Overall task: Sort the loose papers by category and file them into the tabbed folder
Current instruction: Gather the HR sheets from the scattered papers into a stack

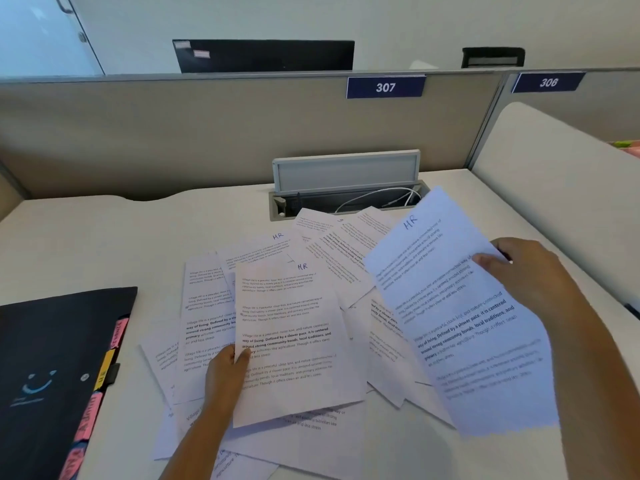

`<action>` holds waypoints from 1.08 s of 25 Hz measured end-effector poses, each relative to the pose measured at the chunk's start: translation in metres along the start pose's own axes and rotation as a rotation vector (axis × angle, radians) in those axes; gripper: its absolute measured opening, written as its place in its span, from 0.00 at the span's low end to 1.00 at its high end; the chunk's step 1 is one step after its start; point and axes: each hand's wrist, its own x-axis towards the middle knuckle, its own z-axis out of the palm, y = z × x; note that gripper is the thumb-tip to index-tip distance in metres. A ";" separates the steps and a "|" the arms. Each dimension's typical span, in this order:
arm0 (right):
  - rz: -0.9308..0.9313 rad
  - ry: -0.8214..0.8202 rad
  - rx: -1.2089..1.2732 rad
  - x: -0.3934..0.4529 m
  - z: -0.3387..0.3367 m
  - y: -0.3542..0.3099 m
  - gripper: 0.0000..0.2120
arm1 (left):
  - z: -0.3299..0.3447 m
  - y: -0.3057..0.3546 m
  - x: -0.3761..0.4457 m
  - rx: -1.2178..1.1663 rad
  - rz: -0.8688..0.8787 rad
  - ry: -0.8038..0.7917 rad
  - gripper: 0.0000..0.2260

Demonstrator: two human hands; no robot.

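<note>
A heap of loose printed papers is spread over the middle of the white desk. My left hand pinches the left edge of a sheet marked "HR" on top of the heap. My right hand holds a second "HR" sheet by its right edge, lifted and tilted above the heap's right side. Another sheet marked "HR" lies further back. The black tabbed folder lies shut at the left, with pink and yellow tabs along its right edge.
An open cable tray with a raised grey lid and white cables sits just behind the papers. Grey partitions with signs "307" and "306" close the back. A white curved divider rises at the right.
</note>
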 end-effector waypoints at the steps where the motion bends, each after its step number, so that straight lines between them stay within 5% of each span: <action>1: -0.045 -0.002 0.016 -0.004 -0.005 -0.010 0.13 | 0.000 0.000 -0.001 -0.001 0.004 -0.001 0.06; 6: -0.182 0.036 0.360 -0.001 0.011 -0.054 0.08 | 0.000 -0.001 -0.003 -0.046 0.020 -0.016 0.07; 9: -0.085 0.035 0.608 0.017 0.058 -0.060 0.08 | -0.001 -0.001 -0.004 -0.029 0.034 -0.017 0.08; 13: 0.120 -0.163 0.798 0.014 0.131 -0.061 0.14 | -0.003 0.004 -0.010 -0.147 0.048 -0.019 0.15; 18: 0.213 -0.239 0.647 -0.024 0.194 -0.060 0.16 | -0.004 0.005 -0.012 -0.315 -0.006 -0.041 0.16; 27: 0.106 -0.358 0.516 -0.034 0.209 -0.054 0.23 | -0.009 0.004 -0.006 -0.145 0.003 -0.156 0.10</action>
